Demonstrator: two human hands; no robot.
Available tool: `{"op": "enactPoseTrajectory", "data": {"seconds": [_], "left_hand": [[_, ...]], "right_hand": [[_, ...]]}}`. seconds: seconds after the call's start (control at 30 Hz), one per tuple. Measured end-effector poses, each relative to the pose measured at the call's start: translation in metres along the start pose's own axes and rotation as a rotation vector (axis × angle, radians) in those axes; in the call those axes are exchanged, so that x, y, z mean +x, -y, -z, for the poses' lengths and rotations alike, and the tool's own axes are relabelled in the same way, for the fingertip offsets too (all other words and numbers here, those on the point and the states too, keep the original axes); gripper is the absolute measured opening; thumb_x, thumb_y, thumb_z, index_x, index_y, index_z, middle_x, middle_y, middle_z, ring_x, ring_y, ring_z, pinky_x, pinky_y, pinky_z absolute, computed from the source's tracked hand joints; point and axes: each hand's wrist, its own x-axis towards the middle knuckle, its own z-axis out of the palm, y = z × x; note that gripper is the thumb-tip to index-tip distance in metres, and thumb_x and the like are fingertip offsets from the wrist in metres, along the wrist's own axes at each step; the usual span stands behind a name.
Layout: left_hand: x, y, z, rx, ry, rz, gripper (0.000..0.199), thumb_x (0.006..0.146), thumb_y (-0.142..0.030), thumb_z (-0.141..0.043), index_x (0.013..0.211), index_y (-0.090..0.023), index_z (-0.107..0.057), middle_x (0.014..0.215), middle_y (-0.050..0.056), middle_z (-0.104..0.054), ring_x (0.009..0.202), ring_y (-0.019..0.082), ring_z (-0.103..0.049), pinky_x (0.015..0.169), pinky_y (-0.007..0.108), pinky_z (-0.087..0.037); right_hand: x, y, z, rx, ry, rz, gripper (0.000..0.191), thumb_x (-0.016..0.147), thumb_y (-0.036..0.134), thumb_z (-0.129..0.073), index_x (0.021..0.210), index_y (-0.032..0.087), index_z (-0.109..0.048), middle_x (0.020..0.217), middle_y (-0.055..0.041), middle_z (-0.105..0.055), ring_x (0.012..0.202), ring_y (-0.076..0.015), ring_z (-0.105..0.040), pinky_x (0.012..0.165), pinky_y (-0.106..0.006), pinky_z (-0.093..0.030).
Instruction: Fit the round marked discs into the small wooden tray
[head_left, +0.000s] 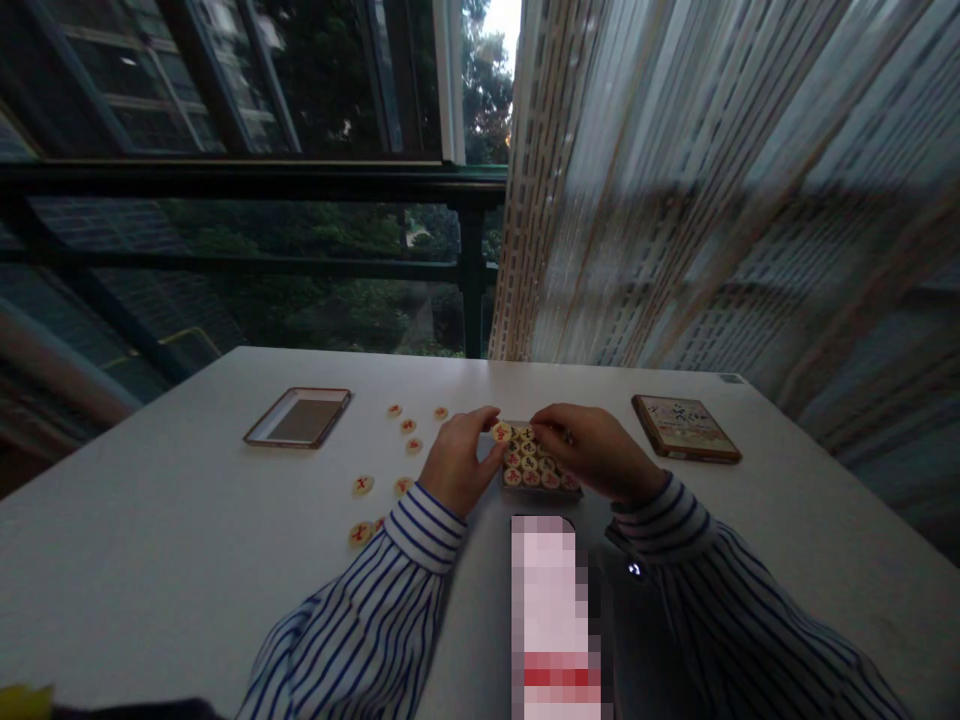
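Note:
Rows of round pieces with red or dark characters fill much of a small box [541, 493] at the middle of the table. My left hand [459, 460] pinches a round piece [501, 432] between thumb and fingers at the box's left back corner. Over the box's right side, my right hand [592, 447] has its fingers bent down onto the pieces; its fingertips are partly hidden, and whether they hold a piece does not show. Loose red-marked pieces [363, 485] lie scattered left of my left hand, a few partly behind my sleeve.
On the white table [187, 530], an open shallow lid or tray [300, 418] lies at the left and a flat patterned box [686, 428] at the right. A pixelated phone-like object [551, 600] is in front of the piece box. Window and curtain stand behind.

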Motion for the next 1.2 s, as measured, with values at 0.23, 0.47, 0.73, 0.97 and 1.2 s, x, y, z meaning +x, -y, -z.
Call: {"op": "enactPoseTrajectory", "data": {"seconds": [0.23, 0.47, 0.73, 0.97, 1.2], "left_hand": [[0.006, -0.008, -0.019, -0.06, 0.0, 0.042, 0.035, 0.073, -0.019, -0.058, 0.107, -0.017, -0.05, 0.091, 0.006, -0.063, 0.086, 0.017, -0.057, 0.08, 0.034, -0.046], [-0.008, -0.004, -0.034, -0.049, -0.029, 0.027, 0.03, 0.075, -0.021, -0.057, 0.104, -0.015, -0.05, 0.089, 0.007, -0.063, 0.083, 0.017, -0.059, 0.077, 0.032, -0.048], [-0.016, -0.005, -0.036, -0.023, -0.012, -0.02, 0.026, 0.078, -0.028, -0.054, 0.101, -0.016, -0.051, 0.087, 0.007, -0.064, 0.08, 0.018, -0.06, 0.073, 0.033, -0.049], [-0.017, -0.006, -0.034, -0.067, -0.025, -0.02, 0.025, 0.078, -0.029, -0.055, 0.1, -0.016, -0.053, 0.089, 0.008, -0.065, 0.084, 0.019, -0.06, 0.075, 0.035, -0.05], [-0.018, -0.01, -0.031, -0.534, -0.002, 0.342, 0.03, 0.068, -0.027, -0.066, 0.095, -0.016, -0.057, 0.088, 0.006, -0.067, 0.076, 0.016, -0.064, 0.071, 0.032, -0.053]], "right_hand": [[0.0, -0.01, 0.004, 0.023, 0.01, -0.039, 0.016, 0.082, 0.025, -0.047, 0.083, 0.019, -0.063, 0.077, -0.0022, -0.066, 0.067, -0.0125, -0.058, 0.06, -0.023, -0.039], [0.001, -0.017, -0.007, 0.113, 0.081, -0.073, 0.017, 0.08, 0.028, -0.05, 0.083, 0.019, -0.064, 0.073, -0.0018, -0.066, 0.065, -0.0122, -0.058, 0.059, -0.022, -0.04], [0.004, -0.018, -0.018, 0.295, 0.141, -0.06, 0.015, 0.079, 0.025, -0.052, 0.084, 0.017, -0.064, 0.077, -0.0016, -0.068, 0.07, -0.0118, -0.06, 0.064, -0.023, -0.044], [0.004, -0.019, -0.02, 0.359, 0.12, -0.084, 0.013, 0.078, 0.023, -0.054, 0.083, 0.017, -0.065, 0.078, -0.002, -0.068, 0.072, -0.0124, -0.061, 0.067, -0.024, -0.045], [0.005, -0.014, -0.015, 0.443, 0.054, -0.131, 0.013, 0.077, 0.024, -0.055, 0.083, 0.017, -0.065, 0.079, -0.0018, -0.068, 0.074, -0.0121, -0.06, 0.07, -0.024, -0.046]]}}
